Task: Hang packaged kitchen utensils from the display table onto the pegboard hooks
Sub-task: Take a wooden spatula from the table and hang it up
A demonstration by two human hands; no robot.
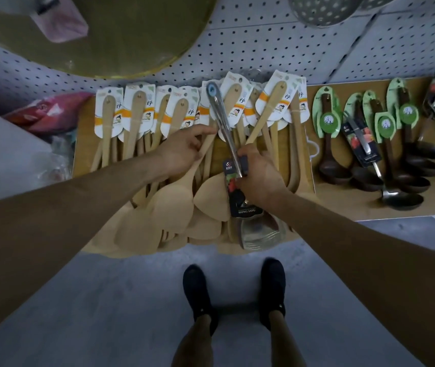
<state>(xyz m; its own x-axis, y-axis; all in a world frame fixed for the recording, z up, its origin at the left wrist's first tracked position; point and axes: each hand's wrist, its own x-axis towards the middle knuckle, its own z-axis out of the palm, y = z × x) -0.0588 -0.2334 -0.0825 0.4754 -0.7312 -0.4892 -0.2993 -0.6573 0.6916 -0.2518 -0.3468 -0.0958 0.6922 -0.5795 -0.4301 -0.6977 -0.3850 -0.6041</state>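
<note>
A pile of wooden spatulas (176,205) with white and orange cards lies on the display table (85,133). My right hand (260,178) grips a steel turner (220,115) at its dark label card, with the handle pointing toward the pegboard (264,51) and the blade (260,234) low near the table's front edge. My left hand (184,149) lies on the wooden spatulas, its fingers pinching one wooden handle (208,143) beside the steel handle.
Dark ladles (335,165) with green cards and steel ladles (401,201) lie on the table section to the right. A large round yellow-green board (131,35) and a perforated colander (322,9) hang on the pegboard. Red packaging (46,109) sits at left. My feet (233,290) stand on grey floor.
</note>
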